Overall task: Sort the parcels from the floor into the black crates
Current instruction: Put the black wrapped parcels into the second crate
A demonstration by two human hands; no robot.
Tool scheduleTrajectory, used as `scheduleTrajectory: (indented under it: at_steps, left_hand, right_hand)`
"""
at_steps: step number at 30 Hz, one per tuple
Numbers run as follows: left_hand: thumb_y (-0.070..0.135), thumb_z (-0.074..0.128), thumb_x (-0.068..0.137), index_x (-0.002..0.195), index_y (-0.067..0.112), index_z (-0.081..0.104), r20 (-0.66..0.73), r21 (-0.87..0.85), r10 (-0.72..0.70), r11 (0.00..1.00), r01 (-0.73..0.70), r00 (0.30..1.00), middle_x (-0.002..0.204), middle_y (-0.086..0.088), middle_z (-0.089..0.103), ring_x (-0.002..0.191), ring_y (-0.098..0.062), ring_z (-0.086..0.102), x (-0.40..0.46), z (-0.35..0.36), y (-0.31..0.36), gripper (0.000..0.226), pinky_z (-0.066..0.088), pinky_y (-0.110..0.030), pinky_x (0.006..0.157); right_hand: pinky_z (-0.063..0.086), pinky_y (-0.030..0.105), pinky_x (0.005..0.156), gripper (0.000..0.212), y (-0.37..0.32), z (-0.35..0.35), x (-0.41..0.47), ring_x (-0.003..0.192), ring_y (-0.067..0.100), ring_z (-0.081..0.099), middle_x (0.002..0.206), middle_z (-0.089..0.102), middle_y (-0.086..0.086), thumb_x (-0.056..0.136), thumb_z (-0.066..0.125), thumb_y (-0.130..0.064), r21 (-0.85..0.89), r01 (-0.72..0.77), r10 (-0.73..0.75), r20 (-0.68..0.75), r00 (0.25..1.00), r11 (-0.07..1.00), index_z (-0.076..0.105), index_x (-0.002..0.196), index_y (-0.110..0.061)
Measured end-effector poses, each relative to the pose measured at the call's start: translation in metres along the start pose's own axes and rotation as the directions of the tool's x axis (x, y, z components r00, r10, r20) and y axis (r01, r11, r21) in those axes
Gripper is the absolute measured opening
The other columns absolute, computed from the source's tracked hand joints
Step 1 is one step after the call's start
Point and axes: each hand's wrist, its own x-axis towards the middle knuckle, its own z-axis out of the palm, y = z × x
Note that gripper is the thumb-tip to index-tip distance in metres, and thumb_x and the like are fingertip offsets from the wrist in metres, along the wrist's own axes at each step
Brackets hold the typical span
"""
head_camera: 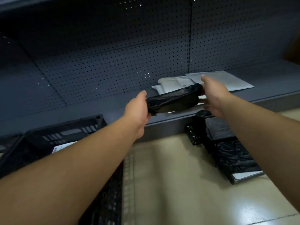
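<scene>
- Your left hand (pixel 138 109) has its grip curled round the left end of a black-wrapped parcel (pixel 173 99), thumb on top and fingers underneath.
- Your right hand (pixel 212 96) is at the parcel's right end; it is blurred, its fingers look fairly straight, and you cannot tell whether that grip has closed on the wrap or only touches it.
- The parcel hangs between your two hands, tilted with its right end higher, just above the front edge of the grey shelf (pixel 267 82) and not resting on it as far as the view shows.
- Behind it on the shelf lie a white padded mailer (pixel 227 80) and a cream mailer with a printed label (pixel 170 86), overlapping one another.
- To your lower left stands a black crate (pixel 68 132), partly hidden by your forearm, with a white labelled parcel (pixel 63 147) showing inside.
- To your lower right, on the tiled floor (pixel 178 184), is a pile of dark parcels (pixel 230 156) wrapped in black plastic, one with a white label edge showing.
- Judged from this, you are mid-carry with one parcel, its destination not yet reached.
- The next move probably calls for swinging the parcel down and left over the crate's rim, keeping the left grip firm since the slick wrap may slip, then letting go inside.
</scene>
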Motion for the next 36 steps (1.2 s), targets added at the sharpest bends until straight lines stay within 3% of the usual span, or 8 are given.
scheduleTrajectory:
  at_steps: [6,9,12,19,22,26,31,36]
  left_hand:
    - [0.033,0.065,0.092,0.079,0.019,0.059,-0.151,0.219,0.158,0.968,-0.123,0.976,0.091,-0.007,0.070,0.086,-0.030,0.066,0.006,-0.069,0.017,0.019,0.055,-0.038,0.089]
    - [0.035,0.075,0.086,0.087,0.018,0.067,-0.198,0.264,0.170,0.958,-0.114,0.965,0.094,-0.009,0.075,0.091,-0.030,0.071,0.008,-0.108,0.021,0.019,0.059,-0.044,0.089]
    - [0.030,0.080,0.082,0.082,0.018,0.065,-0.177,0.299,0.163,0.948,-0.105,0.971,0.080,-0.010,0.070,0.073,-0.026,0.064,0.007,-0.146,0.025,0.019,0.058,-0.042,0.075]
    - [0.022,0.079,0.067,0.107,0.029,0.061,-0.184,0.315,0.223,0.936,-0.157,0.957,0.109,0.006,0.071,0.085,-0.018,0.076,-0.006,-0.229,0.034,0.044,0.063,-0.042,0.071]
    - [0.025,0.073,0.063,0.112,0.031,0.067,-0.186,0.363,0.222,0.921,-0.142,0.957,0.110,0.010,0.073,0.087,-0.021,0.076,-0.016,-0.264,0.032,0.050,0.061,-0.050,0.071]
    - [0.022,0.071,0.070,0.107,0.021,0.073,-0.215,0.430,0.189,0.899,-0.080,0.958,0.101,-0.001,0.078,0.096,-0.032,0.074,-0.023,-0.310,0.021,0.038,0.058,-0.061,0.086]
    - [0.021,0.073,0.082,0.092,0.019,0.074,-0.263,0.567,0.222,0.823,-0.036,0.939,0.085,0.007,0.077,0.082,-0.016,0.073,-0.028,-0.367,0.008,0.010,0.059,-0.033,0.078]
    - [0.031,0.073,0.083,0.080,0.022,0.071,-0.301,0.754,0.209,0.649,0.098,0.930,0.074,0.006,0.071,0.075,-0.014,0.065,-0.038,-0.410,-0.002,0.011,0.051,-0.029,0.067]
  right_hand:
    - [0.057,0.045,0.080,0.031,-0.016,0.069,-0.021,0.074,0.022,0.069,0.076,0.068,0.001,0.088,0.063,-0.047,0.053,0.032,-0.038,0.130,0.991,0.998,0.066,0.091,-0.016]
    - [0.061,0.047,0.074,0.019,-0.013,0.105,-0.034,0.069,0.023,0.071,0.080,0.073,0.004,0.084,0.071,-0.029,0.030,0.068,-0.072,0.144,0.987,0.997,0.067,0.094,-0.013]
    - [0.056,0.031,0.048,0.013,-0.007,0.134,-0.043,0.051,0.016,0.069,0.070,0.072,0.004,0.082,0.076,-0.013,-0.017,0.103,-0.099,0.143,0.985,0.995,0.063,0.081,-0.015]
    - [0.057,0.042,0.081,0.025,0.002,0.197,-0.076,0.084,0.024,0.066,0.099,0.071,0.013,0.078,0.078,-0.004,-0.128,0.117,-0.076,0.284,0.956,0.985,0.063,0.093,-0.016]
    - [0.054,0.025,0.059,0.032,0.010,0.222,-0.094,0.076,0.013,0.066,0.096,0.072,0.006,0.081,0.077,-0.007,-0.186,0.138,-0.063,0.360,0.931,0.973,0.065,0.109,-0.019]
    - [0.042,0.022,0.053,0.006,0.021,0.252,-0.121,0.058,0.011,0.056,0.068,0.066,-0.001,0.083,0.073,-0.013,-0.257,0.155,-0.020,0.462,0.887,0.954,0.069,0.087,-0.014]
    - [0.055,0.027,0.070,0.017,0.038,0.284,-0.149,0.066,0.014,0.064,0.079,0.070,-0.003,0.082,0.070,-0.022,-0.372,0.169,0.109,0.620,0.777,0.913,0.071,0.096,-0.012]
    - [0.056,0.035,0.092,0.034,0.057,0.313,-0.172,0.097,0.018,0.068,0.109,0.073,0.004,0.077,0.071,-0.034,-0.486,0.213,0.186,0.647,0.740,0.848,0.072,0.103,-0.014]
